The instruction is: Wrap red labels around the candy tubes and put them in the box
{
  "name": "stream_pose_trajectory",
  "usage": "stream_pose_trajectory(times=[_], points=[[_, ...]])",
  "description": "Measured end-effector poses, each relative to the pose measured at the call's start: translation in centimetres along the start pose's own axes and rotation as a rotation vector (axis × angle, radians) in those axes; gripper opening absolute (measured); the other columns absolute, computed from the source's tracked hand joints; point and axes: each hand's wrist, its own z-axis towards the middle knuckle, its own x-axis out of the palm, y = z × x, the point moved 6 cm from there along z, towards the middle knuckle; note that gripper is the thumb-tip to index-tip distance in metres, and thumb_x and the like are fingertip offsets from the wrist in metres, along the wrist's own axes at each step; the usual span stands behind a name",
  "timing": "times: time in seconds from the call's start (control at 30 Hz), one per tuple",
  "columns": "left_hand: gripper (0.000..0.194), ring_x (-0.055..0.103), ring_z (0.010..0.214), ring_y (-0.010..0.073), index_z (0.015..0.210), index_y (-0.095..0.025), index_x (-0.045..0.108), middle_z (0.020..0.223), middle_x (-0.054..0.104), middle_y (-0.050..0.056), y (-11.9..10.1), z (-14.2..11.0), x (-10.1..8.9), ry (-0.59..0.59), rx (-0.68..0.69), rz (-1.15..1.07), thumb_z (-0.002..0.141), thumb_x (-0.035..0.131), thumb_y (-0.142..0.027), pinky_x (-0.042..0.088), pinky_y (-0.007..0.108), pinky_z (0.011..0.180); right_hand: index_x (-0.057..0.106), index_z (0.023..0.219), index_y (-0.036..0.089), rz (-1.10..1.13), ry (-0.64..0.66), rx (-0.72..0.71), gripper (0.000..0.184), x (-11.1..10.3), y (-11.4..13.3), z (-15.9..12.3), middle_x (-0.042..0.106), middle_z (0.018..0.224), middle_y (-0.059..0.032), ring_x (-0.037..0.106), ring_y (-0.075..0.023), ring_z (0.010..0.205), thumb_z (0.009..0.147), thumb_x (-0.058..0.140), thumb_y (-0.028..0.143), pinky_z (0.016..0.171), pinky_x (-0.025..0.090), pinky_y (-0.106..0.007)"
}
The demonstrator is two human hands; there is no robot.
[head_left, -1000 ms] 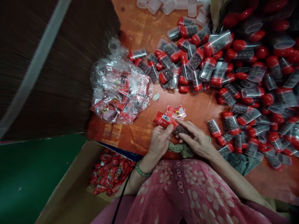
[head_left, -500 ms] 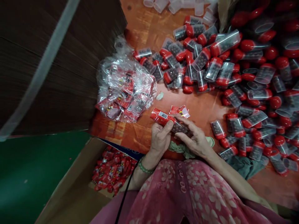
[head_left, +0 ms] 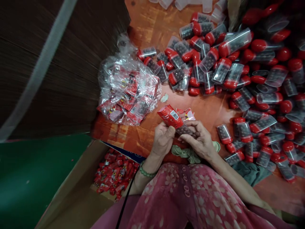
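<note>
My left hand (head_left: 163, 138) is closed on a red printed sleeve (head_left: 169, 116) with a white barcode label, thumb pressed on its near side. From the sleeve's lower right end sticks a clear tube with dark dots (head_left: 184, 129). My right hand (head_left: 201, 140) grips that tube between thumb and fingers; its far end is hidden by the fingers. Just behind the hands, a flat red-and-pink printed piece (head_left: 187, 114) lies on the table, partly covered. A crumpled clear plastic bag (head_left: 130, 89) of similar red printed pieces sits to the left.
Many red-capped clear tubes (head_left: 222, 71) are heaped at the back and right. Frosted empty cups (head_left: 182, 3) lie at the far edge. A carton (head_left: 71, 178) below left holds red packed items (head_left: 115, 175). Green cloth (head_left: 186, 152) lies by my lap; a dark box (head_left: 90, 41) stands left.
The sleeve has turned, its outer end opening wider and showing more rounded. My right fingers have curled from lying along the tube to gripping it. The view has shifted slightly.
</note>
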Motion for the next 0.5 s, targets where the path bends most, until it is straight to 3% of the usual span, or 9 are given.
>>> stream_pose_trajectory(times=[0.17, 0.3, 0.4, 0.5], points=[[0.054, 0.069, 0.105, 0.028, 0.098, -0.018, 0.072, 0.097, 0.077, 0.01, 0.5, 0.2, 0.2, -0.053, -0.022, -0.022, 0.064, 0.081, -0.06, 0.056, 0.035, 0.086, 0.053, 0.098, 0.025, -0.058, 0.007, -0.014, 0.03, 0.4, -0.2, 0.4, 0.067, 0.084, 0.0007, 0.064, -0.0137, 0.068, 0.084, 0.07, 0.046, 0.064, 0.054, -0.028], [0.051, 0.071, 0.089, 0.024, 0.097, -0.018, 0.074, 0.093, 0.077, 0.009, 1.5, -0.1, -0.1, 0.0, 0.01, 0.066, 0.073, 0.072, -0.063, 0.055, 0.03, 0.07, 0.051, 0.091, 0.026, 0.025, -0.042, -0.009, 0.032, 0.2, -0.2, 0.5, 0.066, 0.096, -0.0005, 0.065, -0.0124, 0.067, 0.08, 0.073, 0.046, 0.062, 0.056, -0.027], [0.052, 0.064, 0.06, 0.0152, 0.101, -0.016, 0.074, 0.085, 0.075, 0.008, 2.1, -0.3, 0.0, 0.081, -0.011, 0.102, 0.078, 0.068, -0.062, 0.046, 0.025, 0.049, 0.049, 0.089, 0.025, 0.119, -0.013, 0.05, 0.035, 0.5, -0.4, 0.4, 0.065, 0.077, 0.004, 0.063, -0.0108, 0.057, 0.08, 0.074, 0.048, 0.055, 0.054, -0.024], [0.062, 0.061, 0.056, 0.0139, 0.108, -0.017, 0.071, 0.086, 0.075, 0.008, 1.5, -0.3, 0.2, 0.094, -0.022, 0.065, 0.068, 0.075, -0.065, 0.044, 0.025, 0.048, 0.049, 0.091, 0.025, 0.155, 0.037, 0.104, 0.038, 1.0, -0.5, 0.3, 0.064, 0.064, 0.006, 0.062, -0.0109, 0.053, 0.079, 0.073, 0.052, 0.052, 0.051, -0.022]])
